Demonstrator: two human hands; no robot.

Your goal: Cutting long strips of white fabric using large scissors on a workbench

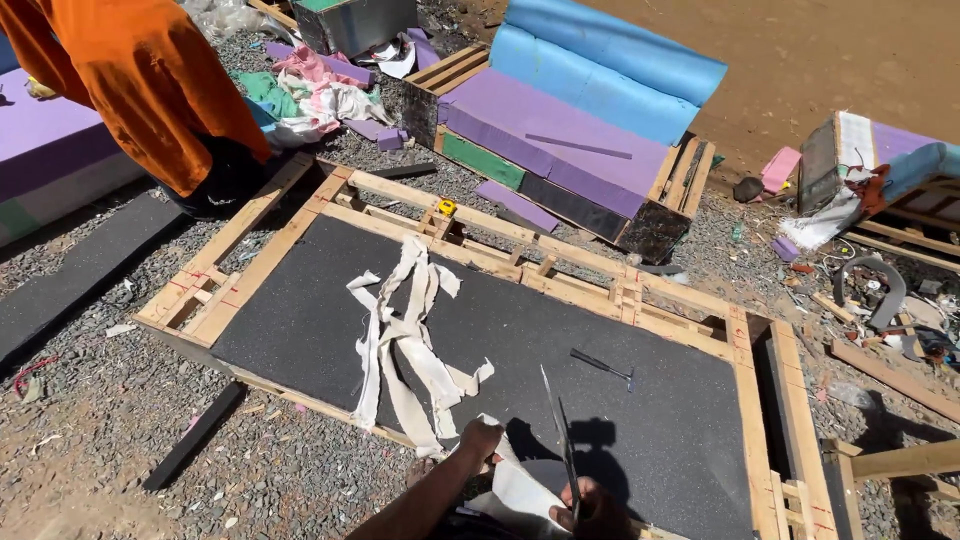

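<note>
Two hands low in view, both on a white fabric piece (pixel 520 490) at the near edge of the dark padded frame (pixel 480 350). Left hand (pixel 480 440) pinches the cloth's upper edge, forearm angled up from below. Right hand (pixel 590 505) grips long scissors (pixel 562 440), blades pointing away. Judgement: keep cloth taut, cut straight. Hammer (pixel 603 367) lies just beyond.

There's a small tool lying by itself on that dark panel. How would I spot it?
Find the big wooden frame on the gravel, filled with a dark grey sheet. On that sheet, right of the heap of white fabric strips, lies a hammer. It is slim and dark with a metal head, and it lies alone, unlike the long scissors held in the right hand.
</note>
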